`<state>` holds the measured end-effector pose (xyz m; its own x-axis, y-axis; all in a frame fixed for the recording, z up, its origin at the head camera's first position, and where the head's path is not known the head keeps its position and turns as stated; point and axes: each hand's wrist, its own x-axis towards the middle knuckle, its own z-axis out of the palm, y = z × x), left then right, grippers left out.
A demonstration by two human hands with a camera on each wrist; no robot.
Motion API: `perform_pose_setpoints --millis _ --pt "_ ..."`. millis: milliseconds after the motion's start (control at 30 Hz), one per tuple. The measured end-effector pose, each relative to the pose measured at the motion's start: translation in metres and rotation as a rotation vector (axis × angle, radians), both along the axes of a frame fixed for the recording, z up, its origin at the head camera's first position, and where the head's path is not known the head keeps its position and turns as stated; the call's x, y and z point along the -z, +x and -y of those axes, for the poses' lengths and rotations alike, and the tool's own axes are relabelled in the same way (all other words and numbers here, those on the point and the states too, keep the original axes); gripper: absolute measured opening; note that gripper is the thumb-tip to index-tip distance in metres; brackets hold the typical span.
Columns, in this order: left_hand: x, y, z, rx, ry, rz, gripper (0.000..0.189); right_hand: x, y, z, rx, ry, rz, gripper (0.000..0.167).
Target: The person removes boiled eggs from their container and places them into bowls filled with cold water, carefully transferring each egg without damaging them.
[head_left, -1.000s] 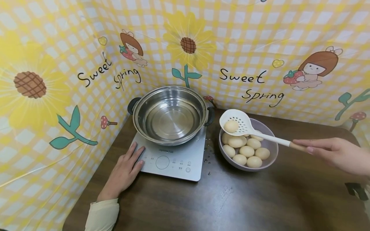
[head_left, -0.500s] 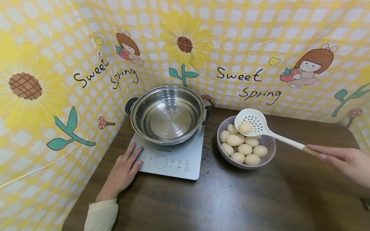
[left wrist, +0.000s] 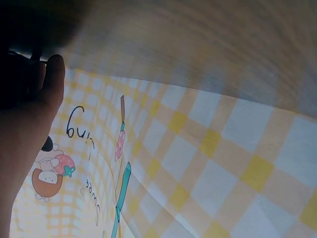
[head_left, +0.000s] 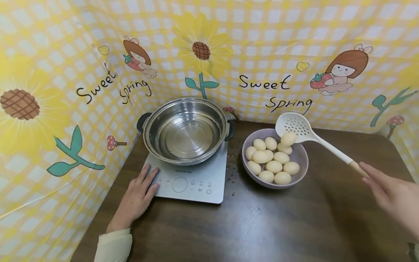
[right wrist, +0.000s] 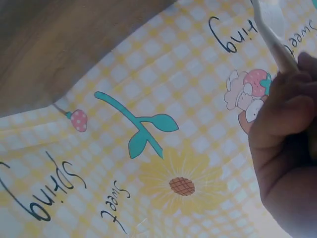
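Observation:
My right hand [head_left: 389, 193] grips the wooden handle end of a white slotted skimmer [head_left: 298, 125]. A pale egg [head_left: 289, 139] lies at the near edge of the skimmer's head, above the right back of a purple bowl [head_left: 303, 158]. Several more eggs [head_left: 274, 166] are inside that bowl. My left hand [head_left: 135, 196] rests with extended fingers on the left edge of a silver induction cooker [head_left: 203, 193]. In the right wrist view, curled fingers [right wrist: 282, 109] wrap the handle. The left wrist view shows part of the hand, dark; its fingertips are hidden.
A steel pot [head_left: 184, 105] with black side handles, apparently holding water, stands on the cooker's rear. Water drops [head_left: 229, 180] dot the brown table [head_left: 262, 233] between cooker and bowl. A yellow checked cloth [head_left: 255, 43] walls the back and left.
The skimmer moves right across the bowl and tilts toward me, and its egg slides to the near edge. My right hand shifts right and down. The left hand keeps its place on the cooker.

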<state>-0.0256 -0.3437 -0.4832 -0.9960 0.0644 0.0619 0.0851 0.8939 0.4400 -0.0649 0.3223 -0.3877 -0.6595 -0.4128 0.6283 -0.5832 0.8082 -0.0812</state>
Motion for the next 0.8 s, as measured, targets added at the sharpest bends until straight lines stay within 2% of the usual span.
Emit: perform_pose_setpoints --millis 167,300,467,533,667,700,800 --pt "0.001 0.002 0.000 -0.006 0.001 -0.005 0.056 -0.001 0.004 0.007 0.027 0.000 -0.040 0.069" --pt "0.002 0.003 0.000 -0.009 0.002 -0.006 0.056 0.003 0.007 0.007 0.025 -0.067 -0.060 0.067" --pt "0.002 0.001 0.000 -0.005 -0.002 -0.010 0.056 0.007 0.012 0.004 0.027 -0.151 -0.025 0.068" --pt "0.001 0.000 0.000 -0.004 -0.003 -0.011 0.056 0.009 0.016 0.003 0.035 -0.164 0.022 0.063" --pt "0.001 0.000 0.000 0.001 -0.006 -0.013 0.056 0.012 0.028 0.004 0.075 -0.229 0.178 0.036" --pt "0.001 0.000 0.000 0.002 -0.006 -0.014 0.056 0.012 0.031 0.006 0.088 -0.257 0.223 0.034" --pt "0.001 -0.001 0.000 0.006 -0.011 -0.019 0.055 0.012 0.038 0.012 0.119 -0.312 0.331 0.043"
